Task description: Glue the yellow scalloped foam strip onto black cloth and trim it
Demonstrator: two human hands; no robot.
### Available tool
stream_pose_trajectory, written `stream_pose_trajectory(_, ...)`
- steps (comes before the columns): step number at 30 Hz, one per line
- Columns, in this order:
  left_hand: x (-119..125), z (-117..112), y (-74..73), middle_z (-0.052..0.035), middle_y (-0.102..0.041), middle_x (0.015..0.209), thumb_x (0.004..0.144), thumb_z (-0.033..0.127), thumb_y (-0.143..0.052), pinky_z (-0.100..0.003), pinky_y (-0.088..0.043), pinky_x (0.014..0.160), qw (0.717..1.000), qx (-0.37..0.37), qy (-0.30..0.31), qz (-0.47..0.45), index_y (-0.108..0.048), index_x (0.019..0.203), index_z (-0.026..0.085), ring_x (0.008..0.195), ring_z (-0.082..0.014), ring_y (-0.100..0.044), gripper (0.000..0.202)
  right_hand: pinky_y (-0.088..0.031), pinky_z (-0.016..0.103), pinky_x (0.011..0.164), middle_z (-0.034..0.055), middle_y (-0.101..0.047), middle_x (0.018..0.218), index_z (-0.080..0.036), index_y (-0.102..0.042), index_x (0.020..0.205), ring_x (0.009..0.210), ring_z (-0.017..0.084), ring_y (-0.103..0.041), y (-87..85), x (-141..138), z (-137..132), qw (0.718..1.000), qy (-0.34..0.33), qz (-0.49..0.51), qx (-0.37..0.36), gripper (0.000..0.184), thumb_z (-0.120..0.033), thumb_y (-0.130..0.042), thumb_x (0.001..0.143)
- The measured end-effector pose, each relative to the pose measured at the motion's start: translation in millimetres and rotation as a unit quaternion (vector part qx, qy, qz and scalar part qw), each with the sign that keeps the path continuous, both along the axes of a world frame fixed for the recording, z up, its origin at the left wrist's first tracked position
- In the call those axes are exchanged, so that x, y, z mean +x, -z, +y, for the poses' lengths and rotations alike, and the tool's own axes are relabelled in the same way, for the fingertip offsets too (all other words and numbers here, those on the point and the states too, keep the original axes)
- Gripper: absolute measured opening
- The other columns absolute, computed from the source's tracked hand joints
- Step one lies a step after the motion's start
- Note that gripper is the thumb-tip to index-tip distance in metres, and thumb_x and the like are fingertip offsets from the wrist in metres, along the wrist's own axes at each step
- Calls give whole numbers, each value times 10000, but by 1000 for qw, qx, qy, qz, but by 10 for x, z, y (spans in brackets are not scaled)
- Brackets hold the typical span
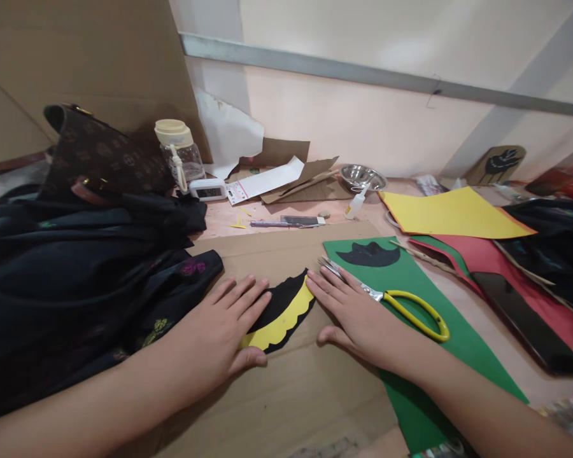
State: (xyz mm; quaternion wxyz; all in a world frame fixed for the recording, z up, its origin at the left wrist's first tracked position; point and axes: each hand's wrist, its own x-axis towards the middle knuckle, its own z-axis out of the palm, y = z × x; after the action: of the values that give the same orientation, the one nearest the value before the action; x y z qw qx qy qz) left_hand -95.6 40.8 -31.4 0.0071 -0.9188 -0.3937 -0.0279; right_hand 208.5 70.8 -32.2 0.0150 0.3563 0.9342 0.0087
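Observation:
A black cutout (282, 294) with a scalloped yellow strip (281, 319) on it lies flat on a brown cardboard sheet (334, 388). My left hand (229, 318) lies spread over its left end, hiding part of it. My right hand (346, 305) rests flat with fingertips at the cutout's upper right tip. Beside and partly under that hand are scissors (417, 312) with yellow handles, their blades pointing up and left. They lie on a green sheet (458, 356), below a small black jagged piece (368, 254).
Dark clothing (76, 273) and a brown bag (100, 152) crowd the left. Behind stand a clear bottle (184, 156), a digital clock (209, 189), a metal bowl (363, 177) and a small glue bottle (357, 203). Yellow sheets (449, 213) and a dark flat case (525, 321) lie right.

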Motion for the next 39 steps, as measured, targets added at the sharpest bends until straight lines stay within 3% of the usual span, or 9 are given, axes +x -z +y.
stream_pose_trajectory(2,29,-110,-36,-195,-477,1581,930,731,-544,-543,-401,1189,998,59,-10,10,-581,1463,98,1441,-395,-505,828,-321,625,1244,173,-313,1676,-74,-355,1607,1563,383,-270,5,4,-13,1000,9,11,7,875,-599,-628,962)
stream_pose_trajectory(5,103,-379,-143,-180,-635,1442,1009,539,-541,-453,-517,1082,991,129,19,23,-706,1324,113,1303,-347,-649,555,-246,660,1259,183,-276,1689,-83,-309,1625,1582,378,-214,-38,-33,-86,999,9,41,20,928,-639,-617,950)
stream_pose_trajectory(10,207,-734,-184,-243,-712,1296,951,473,-601,-384,-634,874,981,156,88,68,-731,1259,26,1150,-356,-740,558,-175,577,1307,131,-279,1700,-118,-251,1648,1608,298,-135,-146,-134,-231,992,-60,56,-93,998,-723,-573,923)
stream_pose_trajectory(16,167,-755,-73,-304,-676,1314,917,410,-634,-428,-653,874,991,90,65,77,-692,1300,-28,1159,-419,-722,584,-146,589,1308,145,-254,1696,-98,-273,1633,1596,307,-189,-169,-147,-185,988,-39,24,-149,949,-669,-586,944)
stream_pose_trajectory(20,125,-774,-75,-324,-697,1255,922,329,-573,-449,-666,810,989,100,62,85,-720,1252,-30,1083,-441,-747,510,-172,590,1303,150,-274,1689,-90,-297,1626,1593,306,-198,-170,-127,-161,989,-31,20,-146,939,-655,-605,942)
stream_pose_trajectory(27,65,-698,-283,-221,-789,1136,958,289,-529,-384,-665,780,994,65,45,74,-766,1197,65,961,-349,-798,404,-251,612,1276,195,-310,1674,-108,-278,1640,1578,344,-245,-48,-29,-80,998,-10,49,-44,959,-628,-656,929)
stream_pose_trajectory(30,106,-631,-362,-202,-758,1246,1020,335,-485,-405,-630,895,994,93,47,28,-750,1230,86,1101,-348,-759,421,-232,613,1283,187,-305,1680,-122,-281,1642,1584,352,-224,-103,-58,-108,997,-22,69,-41,989,-651,-670,903)
stream_pose_trajectory(35,234,-546,-157,-186,-681,1389,1092,396,-383,-405,-540,1019,990,104,98,-6,-695,1319,77,1236,-304,-696,500,-182,540,1311,133,-300,1691,-134,-305,1634,1603,287,-167,-228,-184,-234,978,-98,65,-170,972,-703,-597,902)
stream_pose_trajectory(39,247,-538,33,-184,-675,1402,1100,396,-363,-420,-512,1044,995,49,87,-6,-654,1376,94,1281,-305,-665,502,-153,545,1313,122,-322,1685,-186,-329,1633,1599,288,-186,-210,-197,-251,972,-86,69,-206,921,-690,-605,912)
